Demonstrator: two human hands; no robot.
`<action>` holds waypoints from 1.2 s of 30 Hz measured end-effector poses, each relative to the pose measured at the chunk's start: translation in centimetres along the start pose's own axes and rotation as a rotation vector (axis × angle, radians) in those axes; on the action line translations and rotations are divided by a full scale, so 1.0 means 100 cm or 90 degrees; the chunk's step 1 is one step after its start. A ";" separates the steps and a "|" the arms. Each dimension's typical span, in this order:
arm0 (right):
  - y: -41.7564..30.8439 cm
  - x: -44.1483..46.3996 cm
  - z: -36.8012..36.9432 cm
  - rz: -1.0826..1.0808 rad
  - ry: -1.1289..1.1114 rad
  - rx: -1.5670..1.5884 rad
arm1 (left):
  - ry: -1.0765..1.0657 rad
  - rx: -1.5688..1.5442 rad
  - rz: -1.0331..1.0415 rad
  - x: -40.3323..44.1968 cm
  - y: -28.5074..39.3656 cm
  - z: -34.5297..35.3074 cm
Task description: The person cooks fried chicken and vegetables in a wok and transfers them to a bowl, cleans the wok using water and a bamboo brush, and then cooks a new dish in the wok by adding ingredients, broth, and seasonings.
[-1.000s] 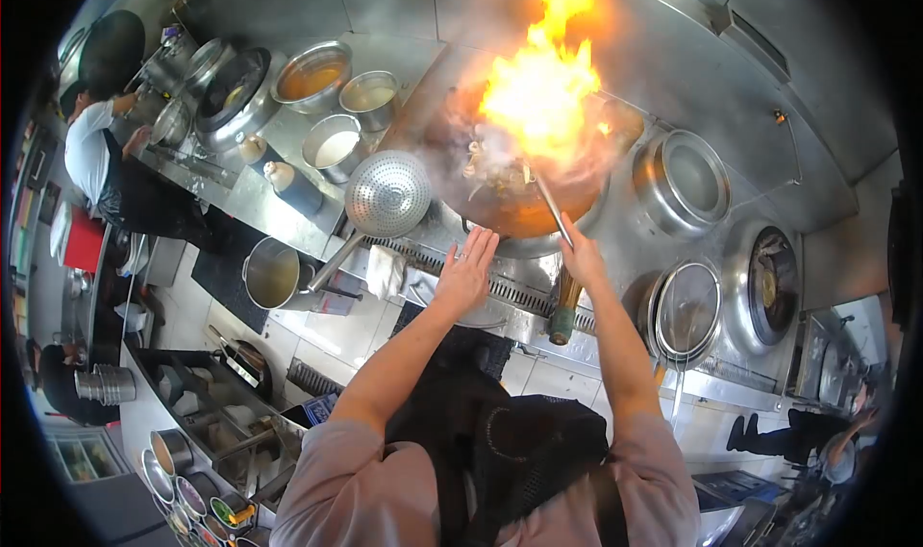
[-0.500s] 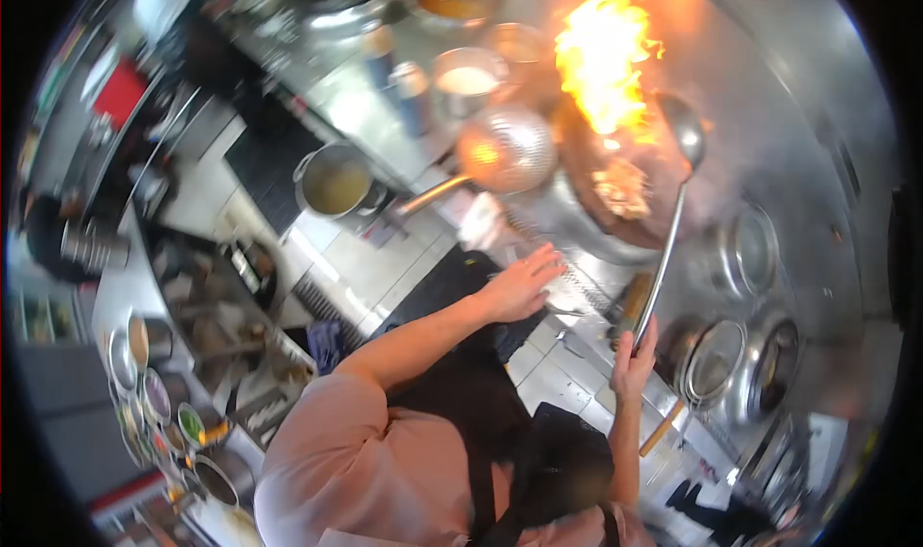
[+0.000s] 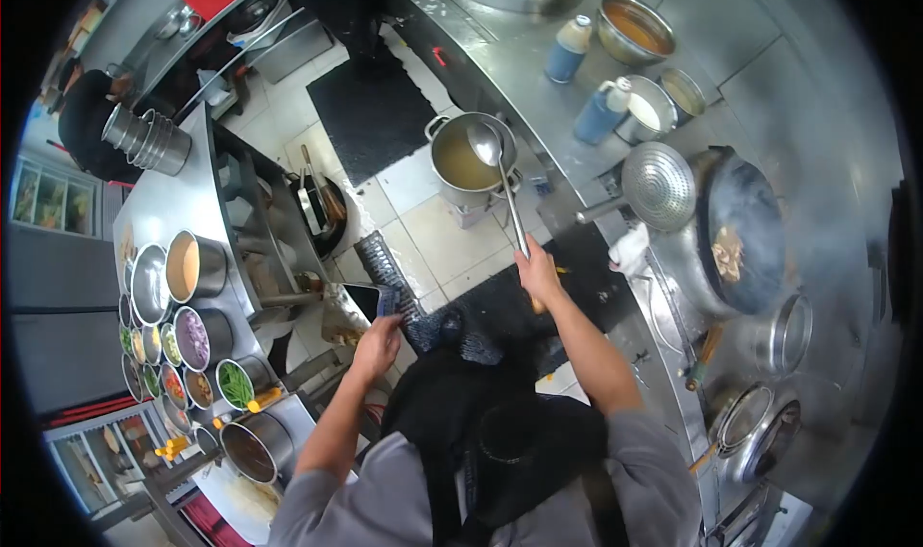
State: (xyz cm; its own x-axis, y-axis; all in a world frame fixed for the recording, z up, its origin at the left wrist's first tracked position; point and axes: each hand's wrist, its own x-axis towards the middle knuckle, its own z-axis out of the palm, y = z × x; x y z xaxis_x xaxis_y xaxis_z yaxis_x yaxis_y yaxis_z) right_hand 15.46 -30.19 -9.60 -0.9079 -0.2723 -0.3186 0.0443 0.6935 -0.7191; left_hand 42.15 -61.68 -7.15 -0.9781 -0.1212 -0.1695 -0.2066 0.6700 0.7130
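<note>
My right hand (image 3: 540,276) is closed around the handle of a long metal ladle (image 3: 517,211). The ladle's bowl is over a two-handled pot (image 3: 444,177) of yellowish broth; whether it dips into the liquid is hard to tell. On the left, my left hand (image 3: 376,347) has its fingers curled beside a blue cloth (image 3: 387,300) and a shiny metal surface (image 3: 343,318) at the counter's side. What it grips, if anything, is hidden. At the right, a dark wok (image 3: 769,259) sits on the stove with browned pieces of food (image 3: 728,253) in it, smoking.
A perforated strainer (image 3: 659,186) rests beside the wok. Blue-filled bottles (image 3: 603,112) and a bowl of orange liquid (image 3: 636,30) stand on the steel counter. Several ingredient tins (image 3: 205,339) line the left counter. Black mats (image 3: 370,114) lie on the tiled floor.
The tall flame over the wok is gone. My right hand swung the ladle from the wok leftward to the pot. My left hand moved from near the stove edge to the left counter.
</note>
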 end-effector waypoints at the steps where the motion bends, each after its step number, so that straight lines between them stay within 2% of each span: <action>1: 0.013 0.032 0.026 -0.089 0.072 -0.038 | 0.008 -0.012 -0.073 -0.022 -0.024 -0.003; 2: 0.022 0.063 0.047 -0.090 0.070 -0.032 | 0.015 -0.031 -0.140 -0.043 -0.035 -0.010; 4: 0.026 0.116 0.074 0.022 -0.008 -0.068 | 0.018 -0.009 -0.164 -0.080 -0.063 -0.012; 5: 0.015 0.129 0.080 0.022 -0.010 -0.065 | 0.025 -0.055 -0.219 -0.097 -0.064 -0.012; 8: -0.021 0.156 0.085 0.091 -0.055 -0.003 | -0.005 -0.084 -0.265 -0.127 -0.076 -0.009; 10: -0.034 0.169 0.088 0.199 -0.135 0.111 | -0.013 -0.106 -0.280 -0.135 -0.082 -0.004; 11: -0.037 0.172 0.088 0.196 -0.131 0.114 | -0.019 -0.130 -0.295 -0.135 -0.085 -0.002; 13: -0.034 0.175 0.083 0.350 -0.206 0.562 | -0.012 -0.152 -0.296 -0.136 -0.093 0.001; 14: -0.022 0.174 0.081 0.345 -0.202 0.569 | -0.006 -0.176 -0.301 -0.133 -0.097 0.001; 16: 0.012 0.167 0.083 0.377 -0.287 0.690 | 0.001 -0.163 -0.285 -0.125 -0.094 -0.009; 17: 0.012 0.155 0.083 0.372 -0.282 0.697 | 0.007 -0.159 -0.300 -0.123 -0.093 -0.012; 19: 0.008 0.119 0.069 0.272 -0.256 0.792 | 0.022 -0.161 -0.314 -0.122 -0.092 -0.017; 22: -0.023 0.069 0.033 0.272 -0.249 0.785 | 0.008 -0.147 -0.337 -0.117 -0.096 -0.019; 26: -0.052 0.011 -0.020 0.230 -0.257 0.864 | -0.007 -0.084 -0.257 -0.085 -0.091 -0.024; 28: -0.065 -0.025 -0.056 0.201 -0.298 0.977 | 0.009 -0.084 -0.179 -0.046 -0.061 -0.032; 29: -0.078 -0.045 -0.082 0.201 -0.288 0.976 | 0.000 -0.123 -0.149 -0.026 -0.050 -0.032; 32: -0.103 -0.105 -0.160 0.228 -0.262 0.964 | -0.016 -0.075 -0.092 0.032 -0.003 -0.029; 34: -0.094 -0.141 -0.198 0.222 -0.233 0.985 | -0.020 -0.014 -0.012 0.067 0.033 -0.020; 36: -0.080 -0.178 -0.237 0.207 -0.241 1.023 | -0.010 -0.077 0.032 0.093 0.072 0.000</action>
State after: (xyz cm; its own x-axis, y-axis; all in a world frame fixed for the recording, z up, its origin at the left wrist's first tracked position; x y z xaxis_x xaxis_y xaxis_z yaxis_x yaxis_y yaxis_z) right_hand 21.36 -15.08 16.40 -0.6425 -0.5644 -0.5183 0.7642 -0.5213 -0.3797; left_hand 31.52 -58.02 -3.62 -0.9870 -0.0775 -0.1411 -0.1597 0.5811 0.7980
